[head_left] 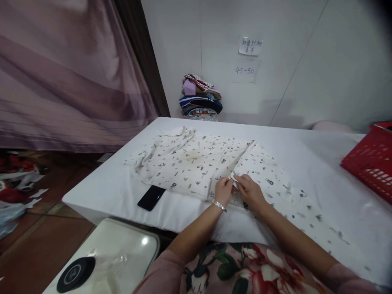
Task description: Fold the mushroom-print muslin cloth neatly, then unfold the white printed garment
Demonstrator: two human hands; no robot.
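A white cloth with small printed figures lies spread over the table, part of it running off to the lower right. A raised fold crosses it near the middle. My left hand, with a silver bracelet at the wrist, is closed in a pinch on the fabric at this fold. Right beside it, my right hand pinches the same edge between thumb and fingers. The two hands nearly touch, and a small bit of cloth stands up between them. A faint yellowish patch shows on the cloth's left part.
A black phone lies at the near edge of the white-covered table. Folded textiles are stacked behind the table. At the right stands a red basket. A white stool-like surface holds a black round object.
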